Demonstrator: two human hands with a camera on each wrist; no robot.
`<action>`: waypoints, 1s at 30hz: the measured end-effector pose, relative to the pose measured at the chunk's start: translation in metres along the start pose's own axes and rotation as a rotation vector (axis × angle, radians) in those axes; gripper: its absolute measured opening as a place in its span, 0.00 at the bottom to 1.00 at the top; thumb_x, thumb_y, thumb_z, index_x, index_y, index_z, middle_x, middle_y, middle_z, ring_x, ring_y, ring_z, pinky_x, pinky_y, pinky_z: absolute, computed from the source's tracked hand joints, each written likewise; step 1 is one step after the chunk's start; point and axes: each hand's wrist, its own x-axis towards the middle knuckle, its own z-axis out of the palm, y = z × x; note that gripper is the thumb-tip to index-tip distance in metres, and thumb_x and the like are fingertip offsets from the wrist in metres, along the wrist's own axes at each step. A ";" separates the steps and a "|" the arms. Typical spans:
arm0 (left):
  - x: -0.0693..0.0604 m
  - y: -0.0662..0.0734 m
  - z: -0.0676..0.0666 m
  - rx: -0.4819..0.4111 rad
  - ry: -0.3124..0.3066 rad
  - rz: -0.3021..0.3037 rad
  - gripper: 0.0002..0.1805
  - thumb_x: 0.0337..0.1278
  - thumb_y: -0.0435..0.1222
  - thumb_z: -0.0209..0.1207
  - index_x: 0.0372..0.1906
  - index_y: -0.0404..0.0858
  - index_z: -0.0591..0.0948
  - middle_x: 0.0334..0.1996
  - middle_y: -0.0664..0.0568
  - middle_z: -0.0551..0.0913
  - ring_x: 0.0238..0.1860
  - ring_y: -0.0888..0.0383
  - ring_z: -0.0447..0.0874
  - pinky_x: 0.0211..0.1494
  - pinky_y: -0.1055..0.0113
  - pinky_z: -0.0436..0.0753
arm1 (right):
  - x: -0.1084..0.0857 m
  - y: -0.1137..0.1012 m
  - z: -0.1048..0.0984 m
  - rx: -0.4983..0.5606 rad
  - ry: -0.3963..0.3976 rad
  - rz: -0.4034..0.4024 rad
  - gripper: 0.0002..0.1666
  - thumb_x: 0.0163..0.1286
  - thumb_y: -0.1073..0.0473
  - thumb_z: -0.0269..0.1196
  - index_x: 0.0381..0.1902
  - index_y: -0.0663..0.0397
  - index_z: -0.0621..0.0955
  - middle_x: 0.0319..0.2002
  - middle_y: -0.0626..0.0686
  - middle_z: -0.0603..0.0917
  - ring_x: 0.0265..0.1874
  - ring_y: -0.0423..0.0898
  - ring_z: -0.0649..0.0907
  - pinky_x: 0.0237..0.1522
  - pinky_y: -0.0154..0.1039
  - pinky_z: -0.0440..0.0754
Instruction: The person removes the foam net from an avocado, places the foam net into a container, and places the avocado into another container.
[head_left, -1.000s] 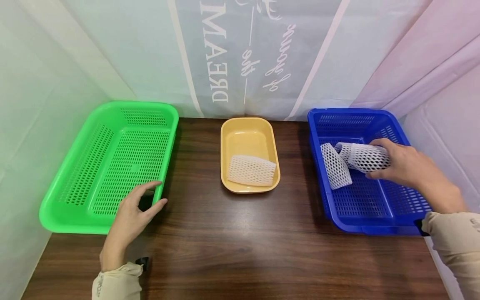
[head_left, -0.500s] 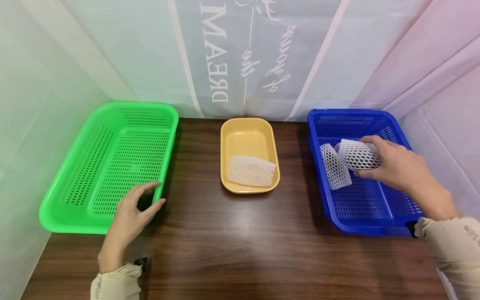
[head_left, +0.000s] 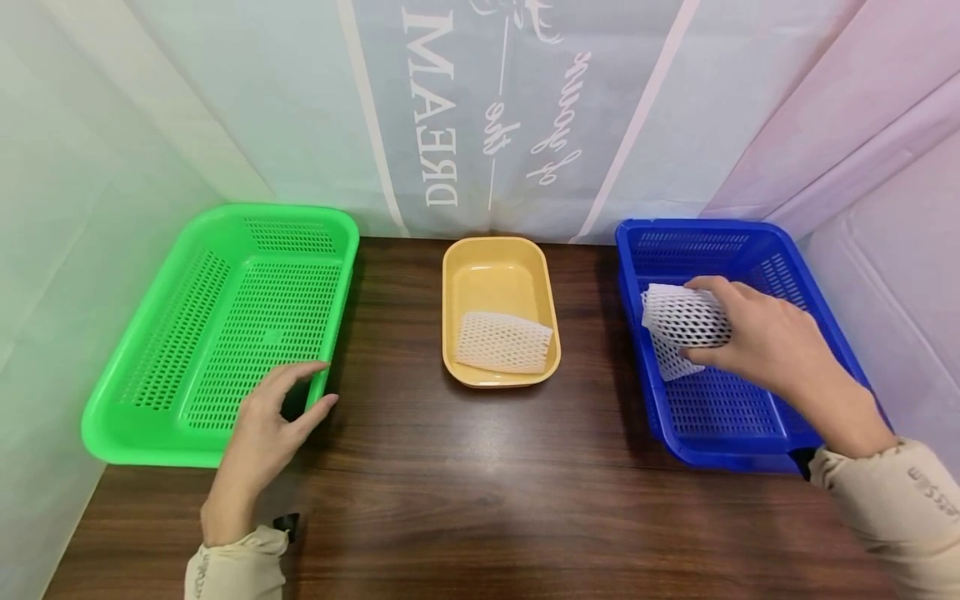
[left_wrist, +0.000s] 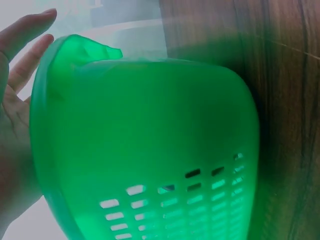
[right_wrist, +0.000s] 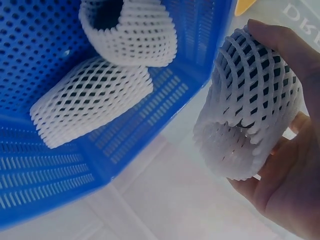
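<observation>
My right hand (head_left: pixel 772 342) holds a white foam net sleeve (head_left: pixel 684 317) between thumb and fingers, at the left side of the blue basket (head_left: pixel 750 461). In the right wrist view this held sleeve (right_wrist: pixel 250 100) has its open end showing, clear of the basket wall. Two more sleeves lie in the basket there, a lower foam net sleeve (right_wrist: pixel 92 102) and an upper foam net sleeve (right_wrist: pixel 145 35). At the near right of the green basket (head_left: pixel 142 456), my left hand (head_left: pixel 258 429) has thumb and fingers spread apart beside the rim, holding nothing.
Between the baskets sits a yellow tray (head_left: pixel 495 287) with one foam net sleeve (head_left: pixel 502 342) in its near half. All three containers stand on a dark wooden table (head_left: pixel 480 500). A printed cloth (head_left: pixel 495 117) hangs behind them.
My right hand has moved left with the foam net sleeve, which now covers part of the sleeve lying in the blue basket. The left hand stays nearly in place.
</observation>
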 end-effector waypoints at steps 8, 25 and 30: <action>0.002 0.003 0.000 -0.008 0.004 0.024 0.28 0.41 0.22 0.72 0.54 0.34 0.81 0.50 0.43 0.84 0.54 0.61 0.76 0.58 0.87 0.64 | -0.002 -0.012 0.001 0.000 0.029 -0.037 0.50 0.43 0.47 0.81 0.63 0.49 0.72 0.47 0.66 0.83 0.34 0.61 0.84 0.27 0.60 0.79; 0.008 0.017 0.004 -0.076 0.028 0.123 0.26 0.40 0.21 0.72 0.51 0.35 0.83 0.47 0.44 0.84 0.55 0.65 0.77 0.62 0.87 0.65 | -0.009 -0.043 0.015 0.041 0.120 -0.152 0.49 0.41 0.47 0.81 0.62 0.48 0.74 0.47 0.63 0.85 0.37 0.62 0.85 0.31 0.62 0.81; 0.009 0.021 0.006 -0.104 0.045 0.163 0.27 0.39 0.20 0.72 0.51 0.36 0.83 0.46 0.45 0.85 0.54 0.65 0.78 0.62 0.86 0.67 | -0.012 -0.054 0.020 0.069 0.124 -0.171 0.48 0.40 0.48 0.81 0.60 0.48 0.74 0.43 0.61 0.86 0.32 0.57 0.85 0.27 0.57 0.81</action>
